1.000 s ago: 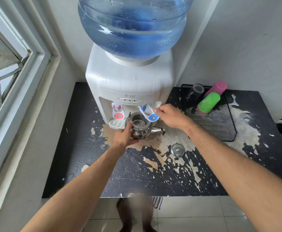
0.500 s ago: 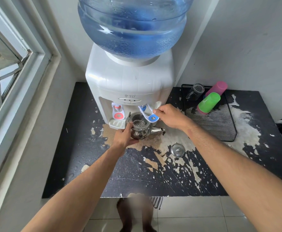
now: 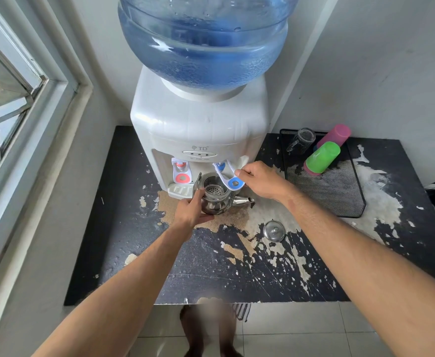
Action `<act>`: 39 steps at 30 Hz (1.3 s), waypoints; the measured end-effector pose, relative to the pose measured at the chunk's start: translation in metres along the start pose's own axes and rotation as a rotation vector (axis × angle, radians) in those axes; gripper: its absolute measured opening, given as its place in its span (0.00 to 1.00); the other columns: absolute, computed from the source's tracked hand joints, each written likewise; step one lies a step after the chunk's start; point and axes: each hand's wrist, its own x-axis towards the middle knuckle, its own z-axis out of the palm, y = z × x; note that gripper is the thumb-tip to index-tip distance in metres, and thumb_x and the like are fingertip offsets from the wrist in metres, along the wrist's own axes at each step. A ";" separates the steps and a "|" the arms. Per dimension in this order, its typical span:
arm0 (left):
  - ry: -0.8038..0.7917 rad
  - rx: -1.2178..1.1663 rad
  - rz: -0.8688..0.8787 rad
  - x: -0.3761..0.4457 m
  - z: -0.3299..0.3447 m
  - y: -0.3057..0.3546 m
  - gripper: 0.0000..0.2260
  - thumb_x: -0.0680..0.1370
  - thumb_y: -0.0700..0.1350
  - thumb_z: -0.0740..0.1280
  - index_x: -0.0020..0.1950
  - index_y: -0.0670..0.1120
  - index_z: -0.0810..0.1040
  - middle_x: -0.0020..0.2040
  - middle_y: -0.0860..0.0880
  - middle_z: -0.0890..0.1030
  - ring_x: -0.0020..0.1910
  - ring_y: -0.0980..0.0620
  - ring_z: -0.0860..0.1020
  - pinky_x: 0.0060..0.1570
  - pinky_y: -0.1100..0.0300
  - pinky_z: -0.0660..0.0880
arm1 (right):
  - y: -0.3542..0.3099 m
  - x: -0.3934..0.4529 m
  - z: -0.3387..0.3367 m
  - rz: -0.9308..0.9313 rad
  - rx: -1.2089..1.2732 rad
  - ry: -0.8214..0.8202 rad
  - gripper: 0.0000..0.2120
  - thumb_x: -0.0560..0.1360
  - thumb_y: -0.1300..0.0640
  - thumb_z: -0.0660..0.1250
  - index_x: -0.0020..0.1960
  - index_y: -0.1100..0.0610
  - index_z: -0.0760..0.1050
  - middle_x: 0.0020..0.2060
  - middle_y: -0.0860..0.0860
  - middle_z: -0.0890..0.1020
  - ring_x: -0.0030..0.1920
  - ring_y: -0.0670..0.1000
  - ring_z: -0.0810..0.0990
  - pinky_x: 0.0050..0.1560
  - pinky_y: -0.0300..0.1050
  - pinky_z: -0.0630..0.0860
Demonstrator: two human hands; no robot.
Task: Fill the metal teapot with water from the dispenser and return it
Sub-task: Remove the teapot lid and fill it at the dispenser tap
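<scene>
A shiny metal teapot (image 3: 217, 199) without its lid sits under the blue tap lever (image 3: 230, 177) of the white water dispenser (image 3: 198, 124). Its strainer shows inside and its spout points right. My left hand (image 3: 189, 211) grips the teapot's near left side. Over on the right, my right hand (image 3: 260, 180) pinches the blue lever's tip, which is lifted above the pot. The round metal lid (image 3: 274, 231) lies on the black table (image 3: 123, 228) to the right of the pot. A big blue water bottle (image 3: 203, 39) tops the dispenser.
A red tap lever (image 3: 181, 173) hangs left of the blue one. A black mesh tray (image 3: 340, 191) at the back right holds a green cup (image 3: 322, 157), a pink cup (image 3: 335, 135) and a glass mug (image 3: 301, 140). A window frame (image 3: 30, 119) runs along the left wall.
</scene>
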 end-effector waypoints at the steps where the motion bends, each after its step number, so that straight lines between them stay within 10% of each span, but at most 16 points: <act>1: -0.001 0.000 0.000 0.000 0.000 0.000 0.15 0.82 0.53 0.66 0.53 0.41 0.81 0.50 0.38 0.86 0.47 0.42 0.88 0.50 0.48 0.86 | 0.001 0.000 0.001 -0.002 0.005 0.000 0.23 0.85 0.49 0.62 0.31 0.52 0.67 0.25 0.45 0.65 0.22 0.42 0.61 0.22 0.33 0.58; 18: -0.032 0.030 -0.013 0.012 -0.013 -0.007 0.19 0.82 0.55 0.66 0.59 0.39 0.79 0.52 0.38 0.86 0.47 0.42 0.88 0.50 0.51 0.85 | 0.022 0.030 0.049 -0.069 0.006 0.040 0.13 0.85 0.54 0.60 0.45 0.55 0.77 0.35 0.50 0.74 0.33 0.45 0.69 0.31 0.40 0.62; 23: -0.076 0.041 -0.010 0.012 -0.013 -0.009 0.17 0.84 0.52 0.63 0.60 0.38 0.79 0.50 0.36 0.84 0.49 0.39 0.87 0.55 0.48 0.84 | 0.042 0.020 0.045 -0.110 0.016 0.110 0.11 0.84 0.55 0.62 0.55 0.57 0.82 0.49 0.53 0.83 0.45 0.50 0.83 0.43 0.40 0.78; 39: -0.174 0.123 -0.070 -0.005 -0.013 -0.042 0.16 0.85 0.49 0.61 0.66 0.39 0.77 0.55 0.41 0.85 0.45 0.44 0.88 0.45 0.56 0.84 | 0.115 -0.017 0.043 0.058 -0.043 0.184 0.07 0.81 0.58 0.66 0.50 0.55 0.82 0.43 0.48 0.85 0.44 0.48 0.84 0.49 0.51 0.83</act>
